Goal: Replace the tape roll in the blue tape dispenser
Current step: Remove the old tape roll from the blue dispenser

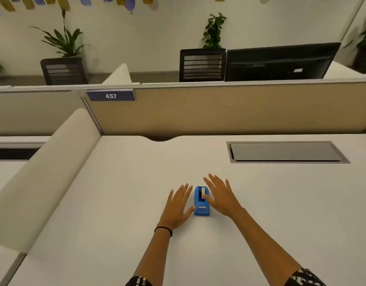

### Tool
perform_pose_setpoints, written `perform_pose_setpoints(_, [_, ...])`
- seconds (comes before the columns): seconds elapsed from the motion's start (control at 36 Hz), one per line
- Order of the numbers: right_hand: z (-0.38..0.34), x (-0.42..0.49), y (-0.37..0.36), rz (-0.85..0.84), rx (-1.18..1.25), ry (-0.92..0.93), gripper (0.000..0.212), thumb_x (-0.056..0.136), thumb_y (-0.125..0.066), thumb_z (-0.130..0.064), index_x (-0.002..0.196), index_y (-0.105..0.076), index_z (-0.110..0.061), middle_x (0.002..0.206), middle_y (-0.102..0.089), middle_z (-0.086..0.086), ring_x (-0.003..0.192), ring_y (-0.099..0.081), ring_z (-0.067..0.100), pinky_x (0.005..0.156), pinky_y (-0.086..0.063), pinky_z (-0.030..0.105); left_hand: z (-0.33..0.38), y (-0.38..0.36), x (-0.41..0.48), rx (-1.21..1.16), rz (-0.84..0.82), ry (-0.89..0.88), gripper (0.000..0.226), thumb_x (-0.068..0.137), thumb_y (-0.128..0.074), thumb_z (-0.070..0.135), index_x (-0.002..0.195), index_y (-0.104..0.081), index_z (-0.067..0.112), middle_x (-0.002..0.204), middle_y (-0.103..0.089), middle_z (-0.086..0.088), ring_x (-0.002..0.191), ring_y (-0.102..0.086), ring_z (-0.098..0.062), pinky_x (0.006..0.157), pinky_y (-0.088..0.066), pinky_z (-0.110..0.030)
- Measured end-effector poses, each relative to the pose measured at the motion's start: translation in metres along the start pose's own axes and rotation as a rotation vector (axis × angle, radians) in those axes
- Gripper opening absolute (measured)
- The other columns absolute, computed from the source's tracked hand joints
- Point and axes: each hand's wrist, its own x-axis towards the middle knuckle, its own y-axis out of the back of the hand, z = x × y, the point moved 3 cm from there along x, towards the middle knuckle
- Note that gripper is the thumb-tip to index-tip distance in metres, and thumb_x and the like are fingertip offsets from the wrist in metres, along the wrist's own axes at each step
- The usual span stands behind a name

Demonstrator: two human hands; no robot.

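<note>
I see the blue tape dispenser point(201, 203) mid-desk point(116, 203), betw. both hands. Left hand point(177, 205) & right hand point(220, 196) lie flat, fingers spread, gripping nothing, prob. bracketing it ready to lift; roll point(203, 193) seated inside.

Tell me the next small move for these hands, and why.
Probably close both hands on the blue tape dispenser: the left hand and right hand flank it, open and empty, and the tape roll sits inside it.
</note>
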Motion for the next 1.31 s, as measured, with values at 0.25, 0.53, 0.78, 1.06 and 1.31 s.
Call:
perform_pose_setpoints(0.25, [0.003,0.01,-0.011,-0.056,-0.024,0.012,0.062,0.095,-0.038,-0.039,0.145,-0.004,-0.022,0.158,-0.003,0.004,0.146,-0.006,0.021,0.118,0.001,0.048,-0.004,0.009,0.003,-0.166,-0.113,0.009,0.083,0.086,-0.054,0.049,0.146,0.0,0.028,0.158,-0.003,0.006,0.145,-0.006,-0.01,0.117,-0.004,-0.031])
perform_pose_setpoints(0.53, [-0.002,0.017,-0.011,-0.115,0.006,0.01,0.057,0.097,-0.038,-0.032,0.145,-0.01,-0.017,0.157,-0.013,0.004,0.144,-0.015,0.018,0.118,0.004,0.047,0.008,0.007,0.016,-0.249,-0.202,-0.037,0.099,0.077,-0.066,0.051,0.147,-0.001,0.025,0.158,-0.004,0.005,0.145,-0.008,-0.011,0.119,-0.01,-0.034])
perform_pose_setpoints(0.78, [-0.004,0.025,-0.013,-0.076,0.074,-0.007,0.055,0.094,-0.046,-0.028,0.142,-0.022,-0.017,0.147,-0.039,0.002,0.133,-0.037,0.02,0.118,0.001,0.046,0.02,0.004,0.026,-0.252,-0.173,-0.044,0.1,0.077,-0.068,0.047,0.147,-0.001,0.021,0.158,-0.005,0.003,0.146,0.0,-0.014,0.12,0.0,-0.04])
perform_pose_setpoints(1.06, [-0.009,0.03,-0.007,-0.035,0.045,-0.017,0.043,0.09,-0.052,-0.026,0.129,-0.042,-0.01,0.13,-0.056,0.009,0.121,-0.051,0.024,0.119,0.0,0.043,0.014,-0.002,0.027,-0.28,-0.174,0.014,0.101,0.074,-0.069,0.052,0.147,-0.004,0.023,0.158,-0.01,0.003,0.146,-0.001,-0.014,0.119,0.0,-0.038])
perform_pose_setpoints(1.31, [-0.011,0.03,-0.005,0.012,0.063,-0.019,0.037,0.089,-0.053,-0.024,0.122,-0.043,-0.011,0.115,-0.065,0.011,0.109,-0.058,0.025,0.119,-0.003,0.043,0.014,-0.005,0.027,-0.265,-0.177,0.021,0.102,0.074,-0.067,0.055,0.147,-0.003,0.023,0.158,-0.009,0.003,0.146,-0.002,-0.015,0.119,0.0,-0.039])
